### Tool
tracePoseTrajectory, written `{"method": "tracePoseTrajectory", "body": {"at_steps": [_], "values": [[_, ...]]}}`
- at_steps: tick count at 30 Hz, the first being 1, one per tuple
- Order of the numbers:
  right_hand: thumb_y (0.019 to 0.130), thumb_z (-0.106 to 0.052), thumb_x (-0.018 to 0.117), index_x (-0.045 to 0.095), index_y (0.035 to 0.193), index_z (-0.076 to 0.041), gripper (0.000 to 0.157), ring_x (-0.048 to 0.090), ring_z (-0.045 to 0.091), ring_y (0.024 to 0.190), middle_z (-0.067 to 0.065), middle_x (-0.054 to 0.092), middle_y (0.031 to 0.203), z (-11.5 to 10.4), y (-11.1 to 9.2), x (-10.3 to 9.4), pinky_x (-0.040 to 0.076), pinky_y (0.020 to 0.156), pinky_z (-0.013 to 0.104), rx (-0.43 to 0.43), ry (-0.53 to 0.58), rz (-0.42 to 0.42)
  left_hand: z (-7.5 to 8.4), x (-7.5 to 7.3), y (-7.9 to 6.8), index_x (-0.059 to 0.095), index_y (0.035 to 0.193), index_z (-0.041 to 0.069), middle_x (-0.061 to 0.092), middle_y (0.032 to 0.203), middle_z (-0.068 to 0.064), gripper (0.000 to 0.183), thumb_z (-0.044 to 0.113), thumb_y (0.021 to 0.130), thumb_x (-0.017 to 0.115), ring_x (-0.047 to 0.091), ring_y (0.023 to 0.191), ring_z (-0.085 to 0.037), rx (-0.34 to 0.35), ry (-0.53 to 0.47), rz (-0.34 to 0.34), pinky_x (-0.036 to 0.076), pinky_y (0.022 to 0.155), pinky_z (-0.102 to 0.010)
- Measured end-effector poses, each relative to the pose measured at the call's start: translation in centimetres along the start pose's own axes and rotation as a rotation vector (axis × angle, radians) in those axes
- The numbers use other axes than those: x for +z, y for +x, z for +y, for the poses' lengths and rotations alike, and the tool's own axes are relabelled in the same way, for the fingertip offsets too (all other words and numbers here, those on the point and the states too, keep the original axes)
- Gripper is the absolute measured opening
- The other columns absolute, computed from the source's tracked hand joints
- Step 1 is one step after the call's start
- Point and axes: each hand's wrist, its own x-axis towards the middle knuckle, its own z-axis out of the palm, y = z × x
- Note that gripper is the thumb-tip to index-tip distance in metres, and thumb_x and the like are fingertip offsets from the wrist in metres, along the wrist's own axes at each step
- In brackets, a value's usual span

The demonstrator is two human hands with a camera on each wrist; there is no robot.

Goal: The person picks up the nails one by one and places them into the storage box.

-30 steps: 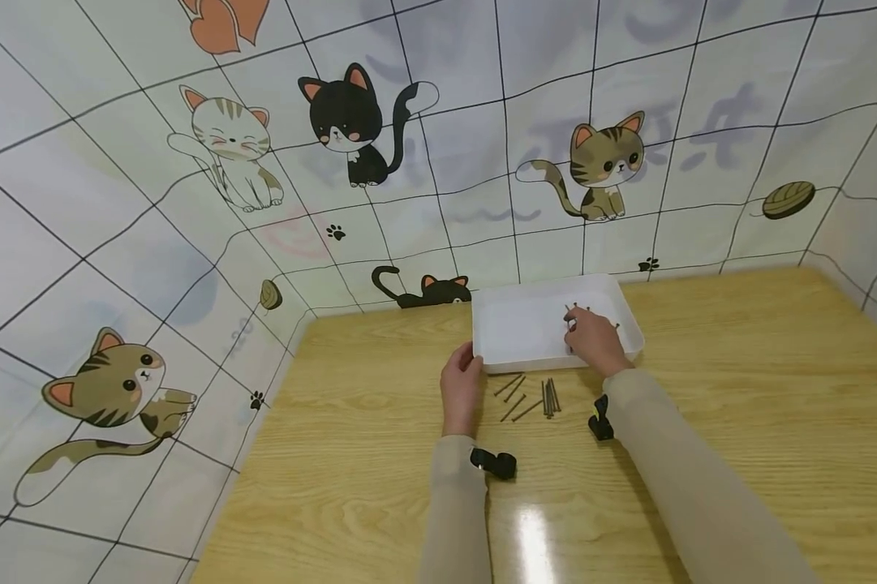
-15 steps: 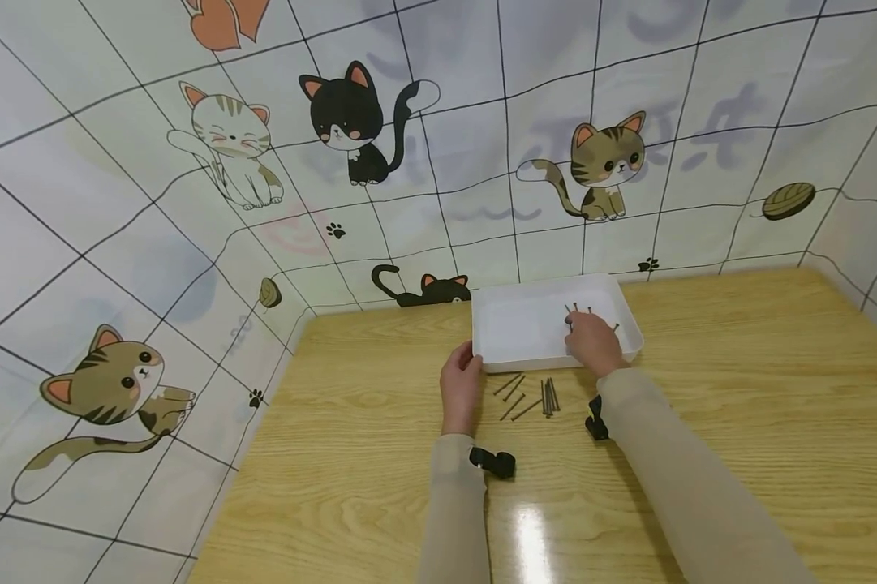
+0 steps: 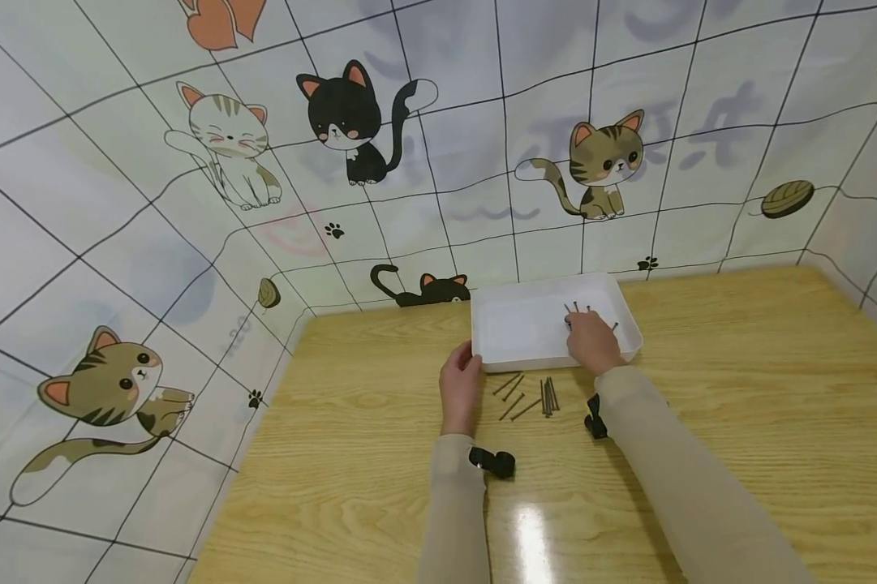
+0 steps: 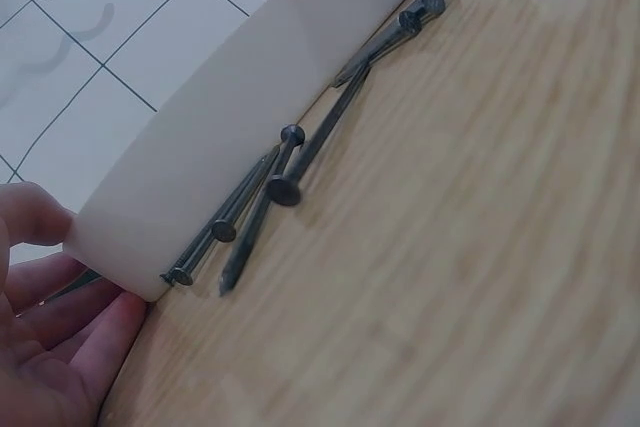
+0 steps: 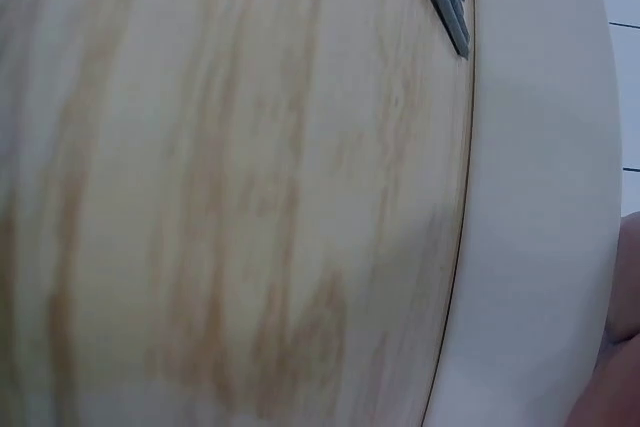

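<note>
A shallow white tray (image 3: 526, 324) stands at the back of the table against the wall. My left hand (image 3: 459, 389) holds its near left corner; in the left wrist view the thumb and fingers (image 4: 95, 347) lie on both sides of that corner. My right hand (image 3: 594, 341) reaches over the front wall into the tray's right part, fingers curled down at a nail (image 3: 567, 309) whose end shows past the fingertips. Other nails (image 3: 616, 326) lie around it in the tray, partly hidden by the hand. In the right wrist view only a bit of that hand (image 5: 615, 347) shows.
On the wooden table (image 3: 365, 454), in front of the tray, lie several loose nails (image 3: 514, 397) and a tight bundle of nails (image 3: 549, 397). Behind and to the left rises a wall covering (image 3: 475, 162) with printed cats and a grid.
My right hand has shifted slightly within the tray and stays low among the nails. The left hand, the tray and the nails on the table have not moved.
</note>
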Motion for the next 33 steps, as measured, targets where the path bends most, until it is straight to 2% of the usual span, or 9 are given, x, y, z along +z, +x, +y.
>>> {"method": "tracePoseTrajectory", "body": {"at_steps": [5, 12, 14, 20, 26, 28, 33], "values": [[0.088, 0.005, 0.036, 0.05, 0.12, 0.009, 0.035, 0.043, 0.043, 0.108, 0.031, 0.049, 0.114, -0.1, -0.1, 0.0, 0.041, 0.081, 0.052, 0.007, -0.007, -0.001, 0.0, 0.0, 0.1, 0.054, 0.124, 0.009, 0.056, 0.118, -0.005, 0.037, 0.019, 0.088, 0.054, 0.051, 0.106, -0.013, -0.005, -0.007, 0.002, 0.041, 0.088, -0.031], [0.087, 0.005, 0.037, 0.049, 0.123, 0.006, 0.038, 0.05, 0.039, 0.091, 0.032, 0.045, 0.111, 0.2, 0.0, 0.4, 0.046, 0.062, 0.044, 0.027, 0.009, 0.035, -0.1, -0.1, 0.1, 0.054, 0.124, 0.009, 0.056, 0.119, -0.005, 0.037, 0.018, 0.088, 0.054, 0.051, 0.107, -0.014, -0.008, 0.0, 0.004, 0.041, 0.089, -0.033], [0.086, 0.005, 0.038, 0.049, 0.123, 0.006, 0.038, 0.05, 0.038, 0.088, 0.032, 0.045, 0.11, 0.3, 0.1, 0.5, 0.045, 0.06, 0.043, 0.028, 0.012, 0.046, -0.1, -0.1, 0.1, 0.054, 0.123, 0.009, 0.056, 0.119, -0.004, 0.037, 0.018, 0.088, 0.054, 0.05, 0.107, -0.015, -0.007, -0.004, 0.005, 0.041, 0.089, -0.033], [0.085, 0.005, 0.04, 0.051, 0.121, 0.005, 0.038, 0.049, 0.04, 0.093, 0.031, 0.046, 0.11, 0.5, 0.2, 0.4, 0.045, 0.065, 0.046, 0.036, 0.007, 0.049, -0.2, 0.1, 0.1, 0.055, 0.122, 0.011, 0.056, 0.117, -0.002, 0.035, 0.019, 0.088, 0.054, 0.05, 0.107, -0.013, 0.009, -0.014, 0.003, 0.041, 0.089, -0.033], [0.085, 0.004, 0.041, 0.052, 0.119, 0.007, 0.036, 0.047, 0.041, 0.095, 0.031, 0.046, 0.11, 0.6, 0.2, 0.2, 0.044, 0.069, 0.049, 0.005, 0.026, 0.038, -0.3, 0.2, 0.0, 0.054, 0.123, 0.015, 0.056, 0.118, 0.0, 0.035, 0.02, 0.088, 0.054, 0.051, 0.106, -0.01, -0.009, -0.015, 0.002, 0.041, 0.088, -0.03], [0.085, 0.002, 0.043, 0.053, 0.118, 0.007, 0.035, 0.047, 0.039, 0.094, 0.03, 0.047, 0.109, 0.7, 0.2, 0.0, 0.043, 0.069, 0.047, -0.009, 0.053, 0.039, -0.2, 0.2, -0.1, 0.054, 0.124, 0.015, 0.055, 0.119, 0.0, 0.036, 0.021, 0.088, 0.054, 0.051, 0.105, -0.01, -0.013, -0.015, 0.002, 0.041, 0.087, -0.029], [0.087, -0.004, 0.046, 0.052, 0.12, 0.005, 0.035, 0.049, 0.031, 0.076, 0.023, 0.051, 0.099, 0.9, 0.5, -0.9, 0.04, 0.057, 0.036, -0.029, 0.184, 0.054, 0.2, 0.1, 0.0, 0.053, 0.125, 0.014, 0.054, 0.12, -0.002, 0.037, 0.02, 0.088, 0.053, 0.05, 0.106, -0.011, -0.006, -0.012, 0.002, 0.041, 0.088, -0.029]]}}
